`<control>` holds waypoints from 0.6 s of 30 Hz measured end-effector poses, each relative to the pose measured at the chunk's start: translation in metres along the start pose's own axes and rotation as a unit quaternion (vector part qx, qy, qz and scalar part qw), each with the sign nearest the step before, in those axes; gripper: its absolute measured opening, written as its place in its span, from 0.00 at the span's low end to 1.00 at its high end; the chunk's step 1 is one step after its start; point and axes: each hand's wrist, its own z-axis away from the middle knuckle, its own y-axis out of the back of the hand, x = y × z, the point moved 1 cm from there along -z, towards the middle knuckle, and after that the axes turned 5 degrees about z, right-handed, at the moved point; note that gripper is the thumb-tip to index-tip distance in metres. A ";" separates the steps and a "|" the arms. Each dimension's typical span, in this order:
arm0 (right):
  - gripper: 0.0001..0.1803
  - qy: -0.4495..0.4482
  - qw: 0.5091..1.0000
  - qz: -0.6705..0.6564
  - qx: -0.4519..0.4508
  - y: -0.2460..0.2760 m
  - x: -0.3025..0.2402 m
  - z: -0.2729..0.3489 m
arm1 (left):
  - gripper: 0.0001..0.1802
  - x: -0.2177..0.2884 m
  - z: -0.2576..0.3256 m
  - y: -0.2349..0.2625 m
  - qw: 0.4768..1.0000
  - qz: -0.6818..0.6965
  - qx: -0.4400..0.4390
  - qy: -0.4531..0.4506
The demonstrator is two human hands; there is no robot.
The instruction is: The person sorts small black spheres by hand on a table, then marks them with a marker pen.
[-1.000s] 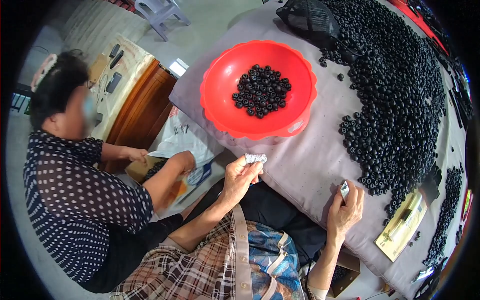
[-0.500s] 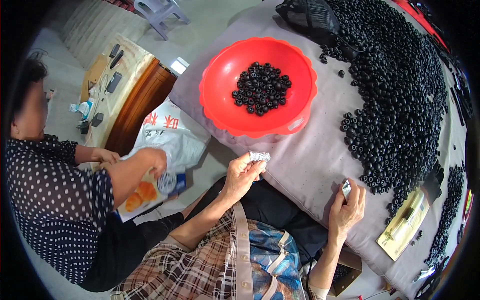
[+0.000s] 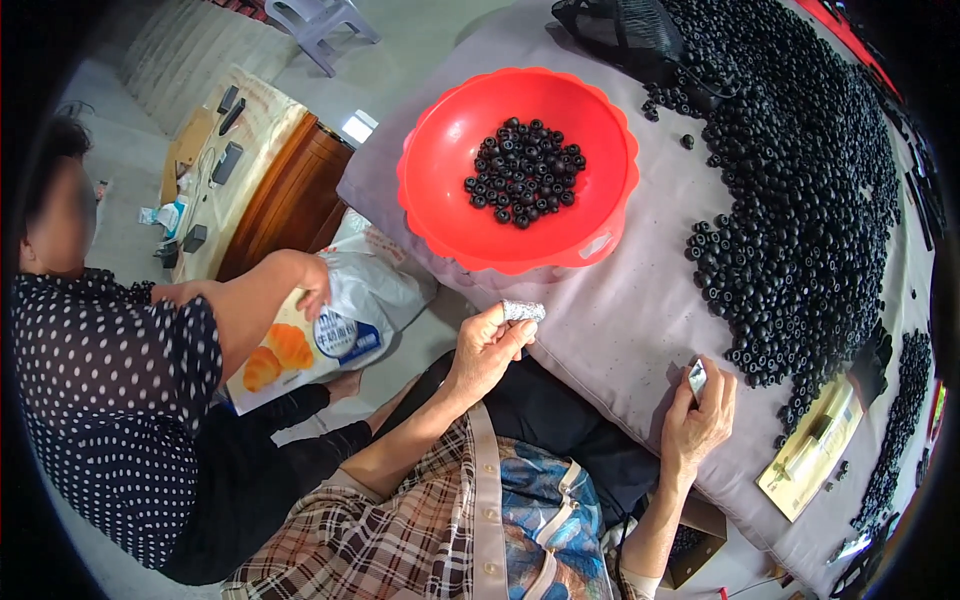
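Observation:
My left hand (image 3: 483, 352) is closed just above the near edge of the cloth-covered table (image 3: 600, 325), thumb against the index finger. A crinkled silvery wrap (image 3: 523, 312) covers that index finger; whatever lies in the pinch is hidden. Resting on the cloth to the right, my right hand (image 3: 698, 420) is closed with a small shiny metal piece (image 3: 697, 377) at its thumb tip. Beyond my left hand stands a red scalloped bowl (image 3: 440, 150) with many small black ring-shaped pieces (image 3: 525, 172) in it. A large heap of similar black pieces (image 3: 790, 220) spreads across the table's right side.
A flat yellow package (image 3: 800, 460) lies right of my right hand. At the far edge stands a black mesh basket (image 3: 615, 40). Someone in a dotted top (image 3: 110, 400) sits at left with a croissant-printed bag (image 3: 275, 365), beside a wooden cabinet (image 3: 275, 205). An open carton (image 3: 705, 540) sits below.
The other person's arm has lifted slightly, and the croissant-printed bag shows more fully beside the white plastic bag. Both my hands keep nearly the same place and grip.

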 end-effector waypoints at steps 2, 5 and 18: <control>0.16 0.003 1.000 -0.002 0.005 0.000 -0.001 -0.001 | 0.10 0.001 0.000 0.000 1.000 0.000 -0.002 0.007; 0.16 0.004 1.000 -0.004 0.004 0.001 -0.001 -0.001 | 0.09 0.004 0.001 -0.002 1.000 0.000 0.002 0.003; 0.17 -0.005 1.000 0.003 -0.005 -0.001 0.000 0.000 | 0.09 0.002 0.001 -0.002 1.000 0.015 -0.004 -0.010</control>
